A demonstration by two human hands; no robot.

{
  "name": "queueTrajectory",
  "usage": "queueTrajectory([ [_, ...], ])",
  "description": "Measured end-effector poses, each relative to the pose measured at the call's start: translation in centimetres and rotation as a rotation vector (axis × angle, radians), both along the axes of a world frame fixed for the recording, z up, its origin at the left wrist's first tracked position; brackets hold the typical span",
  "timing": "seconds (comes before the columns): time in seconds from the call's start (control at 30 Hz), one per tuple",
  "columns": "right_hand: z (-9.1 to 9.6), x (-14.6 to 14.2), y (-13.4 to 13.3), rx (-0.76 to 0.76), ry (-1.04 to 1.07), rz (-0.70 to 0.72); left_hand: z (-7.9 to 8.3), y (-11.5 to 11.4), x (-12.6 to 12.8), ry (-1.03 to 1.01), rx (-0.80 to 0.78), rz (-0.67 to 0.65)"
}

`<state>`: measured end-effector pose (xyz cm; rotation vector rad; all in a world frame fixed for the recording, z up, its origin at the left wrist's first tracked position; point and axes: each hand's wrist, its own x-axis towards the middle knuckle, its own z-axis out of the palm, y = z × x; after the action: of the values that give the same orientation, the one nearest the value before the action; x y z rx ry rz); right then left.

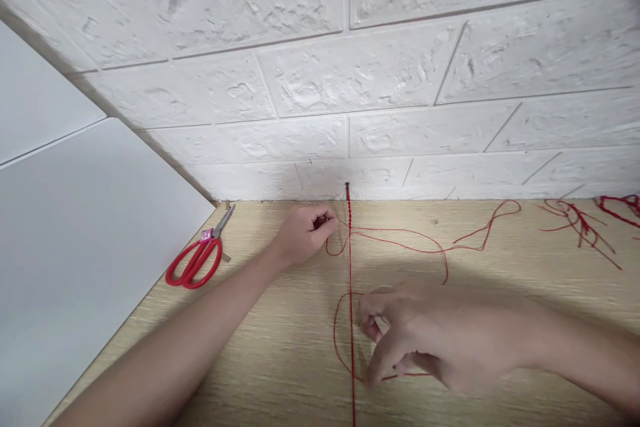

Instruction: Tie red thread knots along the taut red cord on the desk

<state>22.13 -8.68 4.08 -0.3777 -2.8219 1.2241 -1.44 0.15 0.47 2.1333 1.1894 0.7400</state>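
A thin red cord [351, 320] runs straight down from a dark peg [347, 185] at the wall's foot, with a short knotted red braid [349, 210] at its top. To the left of the braid, my left hand [307, 233] is closed in a pinch on a thin red thread [336, 254] that curves beside the braid. My right hand [425, 337], slightly blurred, hovers low over the table on the right. Its thumb and forefinger are curved and apart, beside a red thread loop [335, 330] that crosses the straight cord. Part of this loop is hidden by the hand.
Red-handled scissors [195, 263] lie at the left by a white panel [100, 233]. Loose red thread [487, 227] trails across the wooden tabletop [280, 347]. Frayed red cords [580, 220] lie at the far right. A white brick-patterned wall [310, 80] closes off the back.
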Motion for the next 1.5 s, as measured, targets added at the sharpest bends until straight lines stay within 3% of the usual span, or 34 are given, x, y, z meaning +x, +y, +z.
queueTrajectory([
  [0.2, -0.8, -0.5, -0.5, 0.028, 0.016, -0.031, 0.1, 0.0, 0.0, 0.011, 0.012, -0.006],
  [0.5, -0.1, -1.4, -2.0, 0.119, -0.021, -0.135, 0.1, 0.0, 0.1, 0.024, 0.008, 0.003],
  [0.73, -1.0, -1.7, -2.3, 0.055, 0.070, 0.023, 0.1, 0.0, 0.1, 0.032, 0.014, -0.003],
  [1.07, -2.4, -1.7, -2.1, -0.010, 0.106, -0.018, 0.0, 0.0, 0.1, 0.033, 0.012, 0.000],
  [1.37, -1.4, -1.4, -1.9, 0.089, 0.036, -0.047, -0.1, 0.0, 0.1, 0.036, 0.009, 0.008],
  [1.5, -0.2, 0.0, -0.6, 0.162, -0.105, -0.212, -0.1, 0.0, 0.1, 0.037, 0.011, 0.008],
])
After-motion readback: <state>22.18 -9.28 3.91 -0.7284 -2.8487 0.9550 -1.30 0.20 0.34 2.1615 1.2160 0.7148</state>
